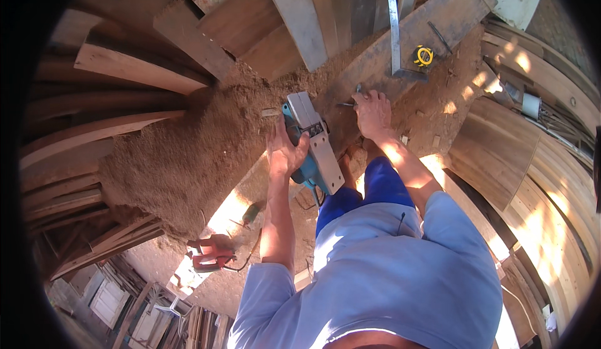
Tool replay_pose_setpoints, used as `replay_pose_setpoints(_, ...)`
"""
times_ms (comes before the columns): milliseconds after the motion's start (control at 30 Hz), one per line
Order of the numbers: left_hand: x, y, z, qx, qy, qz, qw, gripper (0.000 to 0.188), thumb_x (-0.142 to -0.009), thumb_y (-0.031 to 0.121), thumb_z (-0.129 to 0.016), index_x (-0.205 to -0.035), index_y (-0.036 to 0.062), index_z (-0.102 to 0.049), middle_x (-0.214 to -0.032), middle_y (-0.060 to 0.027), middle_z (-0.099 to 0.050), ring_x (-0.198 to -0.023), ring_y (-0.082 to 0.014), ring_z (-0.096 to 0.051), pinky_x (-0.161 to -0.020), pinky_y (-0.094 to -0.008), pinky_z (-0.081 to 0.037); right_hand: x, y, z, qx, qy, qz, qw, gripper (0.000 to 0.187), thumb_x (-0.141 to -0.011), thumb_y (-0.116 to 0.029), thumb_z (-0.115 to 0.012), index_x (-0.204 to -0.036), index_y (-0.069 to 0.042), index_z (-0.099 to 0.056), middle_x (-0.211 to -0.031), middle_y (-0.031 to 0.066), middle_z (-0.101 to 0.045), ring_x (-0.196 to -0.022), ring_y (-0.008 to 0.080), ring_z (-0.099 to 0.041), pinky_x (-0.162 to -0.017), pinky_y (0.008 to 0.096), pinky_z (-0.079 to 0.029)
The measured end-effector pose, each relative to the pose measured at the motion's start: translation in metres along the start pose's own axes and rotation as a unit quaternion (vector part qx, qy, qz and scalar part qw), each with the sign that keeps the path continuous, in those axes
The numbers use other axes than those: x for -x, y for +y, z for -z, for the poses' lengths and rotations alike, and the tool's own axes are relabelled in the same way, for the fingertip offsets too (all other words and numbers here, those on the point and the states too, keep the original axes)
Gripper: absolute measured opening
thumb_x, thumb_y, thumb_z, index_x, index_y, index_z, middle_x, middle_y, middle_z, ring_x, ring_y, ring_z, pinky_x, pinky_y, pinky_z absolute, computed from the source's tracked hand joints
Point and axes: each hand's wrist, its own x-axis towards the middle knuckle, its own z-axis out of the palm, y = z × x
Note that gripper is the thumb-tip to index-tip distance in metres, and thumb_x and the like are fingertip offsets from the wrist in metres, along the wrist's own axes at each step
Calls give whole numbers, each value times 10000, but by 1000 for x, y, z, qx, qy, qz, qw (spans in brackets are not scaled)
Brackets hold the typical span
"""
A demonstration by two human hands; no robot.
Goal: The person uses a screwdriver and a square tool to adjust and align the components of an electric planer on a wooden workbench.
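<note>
The planer (320,150) is blue and grey. The tape measure (424,55) is yellow and black. The sawdust (178,167) is brown, the shorts (383,185) blue

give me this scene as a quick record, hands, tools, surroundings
Left hand: gripping a blue planer, sole toward the camera
Right hand: over the plank, fingertips at a small metal piece, hold unclear
On plank: metal square, apparent tape measure
Ground: sawdust; red power tool left of left forearm

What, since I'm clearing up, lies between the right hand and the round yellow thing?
The metal square's dark bar and some board, in the head view.
</note>
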Motion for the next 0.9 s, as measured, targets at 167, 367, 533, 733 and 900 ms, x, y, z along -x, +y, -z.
replay_pose_setpoints(167, 0, 2, 0, 3, 2, -3, 1000, 897, -843, 368, -695, -1547, -25, -302, -1468, -284, -485, -1341, -466, -456, -1177, -515, -321, 5, 0, -10, 30, -99, 20, 994, 188, -900, -142, -613, -1076, -107, -669, -1024, 182, -661, -1033, 376, -625, -870, 489, -517)
replay_pose_setpoints(367, 0, 1, 1, -14, -5, 10, 1000, 912, -835, 374, -692, -1552, -28, -296, -1483, -285, -474, -1374, -475, -425, -1197, -523, -294, 3, -7, 2, -15, -107, 15, 994, 183, -882, -132, -612, -1056, -79, -624, -973, 204, -670, -972, 412, -645, -854, 527, -521)
replay_pose_setpoints(533, 1, 0, 1, 6, -9, 7, 1000, 925, -832, 404, -682, -1548, -39, -299, -1467, -302, -482, -1383, -482, -422, -1215, -529, -263, 14, -17, 18, -436, -172, -178, 865, 122, -948, -145, -595, -981, -33, -561, -816, 122, -653, -765, 231, -678, -660, 396, -548)
replay_pose_setpoints(733, -2, -4, -1, 11, -12, -8, 1000, 930, -831, 416, -667, -1545, -45, -289, -1422, -320, -505, -1356, -472, -459, -1214, -532, -256, 34, -36, 21, -582, -246, -235, 739, 294, -1000, -166, -623, -1194, 54, -643, -901, 52, -669, -740, 100, -647, -658, 263, -565)
replay_pose_setpoints(900, 0, -5, -4, -7, 6, -9, 1000, 941, -823, 424, -667, -1544, -47, -287, -1416, -323, -507, -1329, -483, -473, -1194, -553, -269, 35, -35, 11, -601, -273, -252, 708, 297, -1030, -227, -600, -1156, 37, -655, -904, 42, -670, -748, 92, -645, -676, 256, -571)
